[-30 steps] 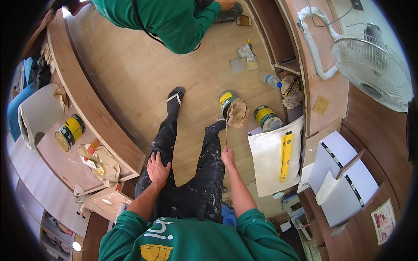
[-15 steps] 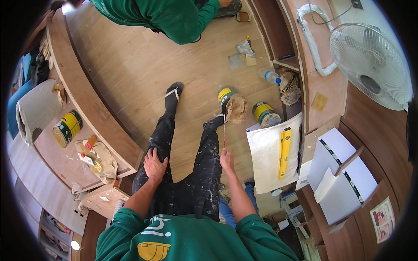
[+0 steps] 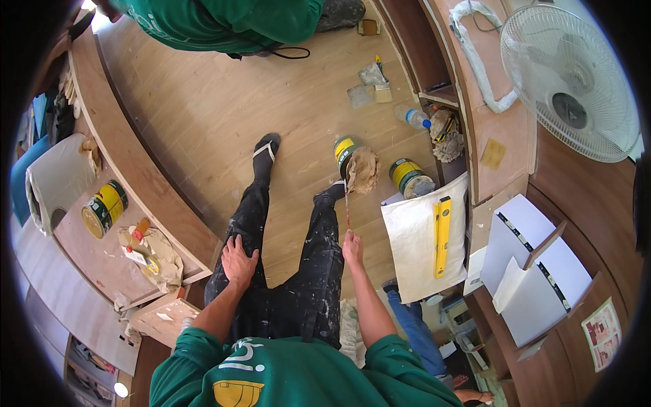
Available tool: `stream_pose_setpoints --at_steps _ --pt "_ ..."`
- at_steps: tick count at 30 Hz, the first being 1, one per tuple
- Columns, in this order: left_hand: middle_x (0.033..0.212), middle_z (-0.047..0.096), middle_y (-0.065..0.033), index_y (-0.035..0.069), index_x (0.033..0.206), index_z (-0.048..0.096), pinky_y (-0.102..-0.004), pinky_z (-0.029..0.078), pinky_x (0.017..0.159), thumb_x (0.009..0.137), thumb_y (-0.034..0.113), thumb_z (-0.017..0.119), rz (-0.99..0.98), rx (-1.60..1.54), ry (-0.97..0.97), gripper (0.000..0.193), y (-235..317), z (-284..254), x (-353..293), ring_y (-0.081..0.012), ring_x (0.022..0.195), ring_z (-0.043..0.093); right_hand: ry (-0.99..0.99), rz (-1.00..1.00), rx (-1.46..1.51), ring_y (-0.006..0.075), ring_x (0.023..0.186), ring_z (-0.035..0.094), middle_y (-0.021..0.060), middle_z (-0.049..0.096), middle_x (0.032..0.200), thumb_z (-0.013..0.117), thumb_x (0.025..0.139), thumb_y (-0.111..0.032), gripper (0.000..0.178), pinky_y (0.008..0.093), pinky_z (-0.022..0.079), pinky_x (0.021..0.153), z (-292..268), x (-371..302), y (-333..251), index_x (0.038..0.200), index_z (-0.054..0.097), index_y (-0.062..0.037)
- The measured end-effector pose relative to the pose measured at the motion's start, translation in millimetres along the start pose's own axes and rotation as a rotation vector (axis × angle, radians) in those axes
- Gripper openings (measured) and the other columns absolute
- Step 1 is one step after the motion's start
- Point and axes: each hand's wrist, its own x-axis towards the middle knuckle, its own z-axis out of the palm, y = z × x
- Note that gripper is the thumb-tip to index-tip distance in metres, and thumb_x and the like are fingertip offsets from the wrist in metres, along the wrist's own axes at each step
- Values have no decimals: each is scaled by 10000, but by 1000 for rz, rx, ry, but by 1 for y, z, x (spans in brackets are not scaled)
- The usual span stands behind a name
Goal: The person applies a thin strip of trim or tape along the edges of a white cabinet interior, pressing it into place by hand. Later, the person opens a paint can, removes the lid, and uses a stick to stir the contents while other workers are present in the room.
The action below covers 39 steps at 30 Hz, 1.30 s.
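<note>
So, thin stick (image 3: pixel 347 205) in right hand (image 3: pixel 352 248)

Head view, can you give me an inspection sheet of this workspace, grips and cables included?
Surface: wood-look floor, several things lying about.
Things: thin reddish stick, far end beside a green-and-yellow can and crumpled brown paper.
Clutter: clear bottle, second can, yellow level on white sheet.
Grips: left grip open on the thigh; right grip closed around the stick.
Cables: thin cable near the fan.
Surroundings: co-worker in green, someone's jeans, wooden furniture.
</note>
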Motion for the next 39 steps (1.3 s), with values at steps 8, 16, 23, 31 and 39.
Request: stream_pose_setpoints --at_steps 8,16,23,31,39 --pt "1490 456 -191 58 1425 495 -470 390 1100 806 370 772 8 -7 -1 747 1 0 -2 -372 1331 464 -2 -51 151 164 473 462 40 449 523 439 1037 -343 491 382 376 487 6 -15 25 667 510 -27" --pt "1490 456 -167 78 1426 492 -469 394 1098 801 366 782 10 -11 -8 747 3 0 -2 -362 1326 465 -44 23 224 124 507 452 9 454 546 454 1026 -314 457 349 365 497 1 8 32 634 464 -78" --pt "1494 454 -164 81 1437 487 -467 382 1115 810 378 771 16 12 14 749 3 0 -3 -362 1346 450 -31 115 338 167 508 480 47 462 538 461 1021 -331 473 384 377 512 -3 4 26 647 487 -41" --pt "1487 459 -170 69 1435 487 -470 382 1114 817 385 759 2 -4 25 746 5 -7 -2 -365 1339 456 -70 170 506 77 486 399 -51 398 558 503 1029 -299 422 286 310 455 -2 -6 23 641 447 -144" --pt "1477 467 -180 63 1426 493 -473 388 1104 822 381 753 49 13 37 731 7 -9 1 -372 1332 463 -132 219 632 81 480 416 -31 419 541 468 1035 -271 417 275 295 447 3 -4 34 640 465 -137"
